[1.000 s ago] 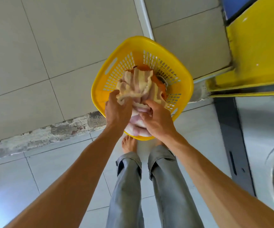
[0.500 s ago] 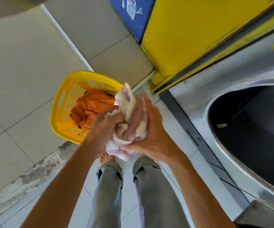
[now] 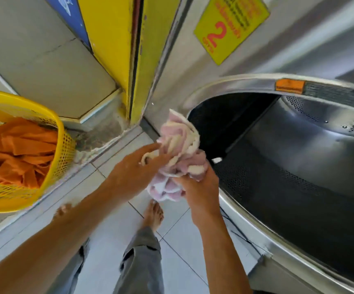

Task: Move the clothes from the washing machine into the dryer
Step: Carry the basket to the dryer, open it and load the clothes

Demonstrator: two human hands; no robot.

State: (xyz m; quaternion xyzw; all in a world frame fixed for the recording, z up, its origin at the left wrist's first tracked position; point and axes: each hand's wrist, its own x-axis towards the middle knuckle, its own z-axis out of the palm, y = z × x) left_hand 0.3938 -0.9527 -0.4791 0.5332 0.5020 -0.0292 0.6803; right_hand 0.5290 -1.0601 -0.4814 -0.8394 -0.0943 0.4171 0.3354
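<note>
The right hand (image 3: 195, 187) grips the bunched pink and cream cloth (image 3: 180, 160) from below, fingers curled round it, while the left hand (image 3: 133, 168) touches its side with fingers almost straight, probably to keep loose ends from falling. The cloth is held just before the open dryer drum (image 3: 299, 166) (its inside looks empty); an orange garment (image 3: 16, 153) waits in the yellow basket (image 3: 63, 141) on the floor
</note>
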